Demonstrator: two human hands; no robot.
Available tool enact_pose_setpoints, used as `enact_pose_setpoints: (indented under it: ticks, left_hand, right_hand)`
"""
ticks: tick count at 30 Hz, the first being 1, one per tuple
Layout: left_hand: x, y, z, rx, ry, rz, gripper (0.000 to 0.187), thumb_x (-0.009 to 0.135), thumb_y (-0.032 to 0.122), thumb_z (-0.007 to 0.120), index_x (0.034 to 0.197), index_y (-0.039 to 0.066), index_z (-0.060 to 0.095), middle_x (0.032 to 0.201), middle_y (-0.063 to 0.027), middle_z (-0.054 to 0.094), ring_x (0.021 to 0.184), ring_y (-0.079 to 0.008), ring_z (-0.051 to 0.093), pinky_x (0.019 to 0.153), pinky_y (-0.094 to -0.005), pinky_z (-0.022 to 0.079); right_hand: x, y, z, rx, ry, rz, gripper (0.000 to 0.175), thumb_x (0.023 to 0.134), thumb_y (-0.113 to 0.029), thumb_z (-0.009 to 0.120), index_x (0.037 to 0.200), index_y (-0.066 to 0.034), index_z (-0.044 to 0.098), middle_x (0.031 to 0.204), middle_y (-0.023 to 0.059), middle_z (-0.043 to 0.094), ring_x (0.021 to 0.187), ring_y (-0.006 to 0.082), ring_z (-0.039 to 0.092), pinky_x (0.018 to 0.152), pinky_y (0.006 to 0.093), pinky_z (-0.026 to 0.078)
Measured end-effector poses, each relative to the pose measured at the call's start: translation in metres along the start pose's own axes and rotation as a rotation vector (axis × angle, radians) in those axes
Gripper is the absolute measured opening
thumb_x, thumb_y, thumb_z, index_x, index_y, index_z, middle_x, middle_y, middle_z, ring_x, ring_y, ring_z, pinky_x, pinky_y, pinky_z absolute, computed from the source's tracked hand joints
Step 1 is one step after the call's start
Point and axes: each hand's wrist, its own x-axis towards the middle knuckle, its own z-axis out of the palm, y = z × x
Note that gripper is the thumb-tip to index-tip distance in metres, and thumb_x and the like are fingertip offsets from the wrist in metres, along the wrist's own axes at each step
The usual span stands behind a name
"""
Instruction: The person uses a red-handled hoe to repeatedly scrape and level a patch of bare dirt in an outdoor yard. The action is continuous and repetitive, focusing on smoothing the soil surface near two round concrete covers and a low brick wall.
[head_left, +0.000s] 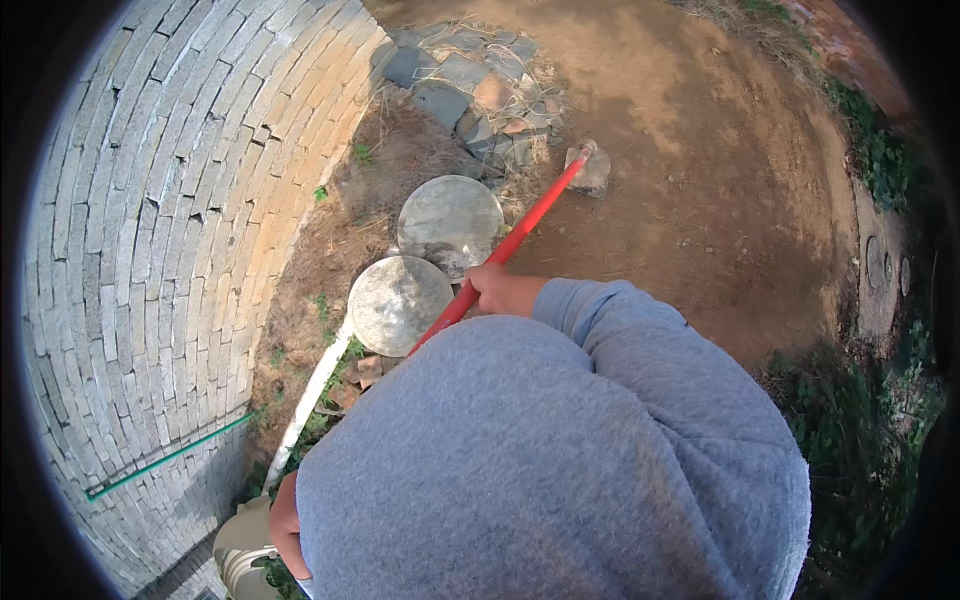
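My right hand (486, 286) is wrapped around the red handle of a hoe (529, 217). The handle slants up and to the right, to a flat metal hoe blade (589, 176) on the brown soil. Lower down, the handle passes out of sight behind my grey sweatshirt. At the lower left, my left hand (285, 525) shows only in part beside the sweatshirt, close to a beige plastic container (244, 536). Its fingers are hidden, so whether it holds anything cannot be seen. Two round, flat slabs (450, 221) (401, 306) lie left of the handle.
A brick wall (172, 225) rises along the left, with a green rod (169, 457) against it. One white pole (309, 405) runs from the nearer slab towards the container. Broken slate and tile pieces (465, 90) are heaped ahead. Green plants (847, 435) grow at right.
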Motion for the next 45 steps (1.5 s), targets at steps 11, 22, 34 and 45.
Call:
enact_pose_setpoints:
  ticks: [11,22,34,45]
  left_hand:
    - [-0.009,-0.025,-0.022,0.003,0.008,0.000,0.033,0.063,0.023,0.077,0.088,0.005,0.068,0.072,-0.0174,0.063,0.065,-0.0315,0.063,0.060,-0.0372,0.046]
    - [0.017,-0.016,-0.027,0.014,-0.012,0.052,0.033,0.063,0.023,0.076,0.089,0.005,0.068,0.072,-0.0176,0.063,0.065,-0.0309,0.063,0.060,-0.0368,0.046]
    - [0.026,-0.004,-0.062,0.046,-0.007,0.112,0.033,0.064,0.023,0.076,0.090,0.004,0.068,0.073,-0.0177,0.064,0.065,-0.0304,0.063,0.060,-0.0364,0.046]
    - [0.022,-0.002,-0.048,0.040,-0.020,0.115,0.033,0.064,0.023,0.076,0.090,0.004,0.068,0.073,-0.0179,0.064,0.065,-0.0299,0.063,0.060,-0.0360,0.046]
  right_hand:
    - [-0.015,0.048,0.017,0.003,-0.158,0.171,0.010,0.081,0.006,0.052,0.091,0.0036,0.053,0.092,0.0188,0.055,0.082,0.0333,0.059,0.071,0.0541,0.051]
    - [0.006,0.024,0.003,0.150,-0.130,-0.037,0.013,0.081,0.005,0.055,0.093,0.0029,0.052,0.093,0.0177,0.053,0.084,0.0296,0.057,0.066,0.0475,0.049]
    - [-0.013,0.046,0.007,0.148,-0.183,0.234,0.008,0.086,-0.003,0.052,0.094,-0.0030,0.049,0.084,0.0132,0.055,0.080,0.0268,0.057,0.072,0.0526,0.050]
    - [-0.009,0.031,0.001,0.143,-0.111,0.014,0.006,0.087,-0.004,0.051,0.091,-0.0027,0.048,0.080,0.0115,0.054,0.072,0.0266,0.056,0.067,0.0543,0.051]
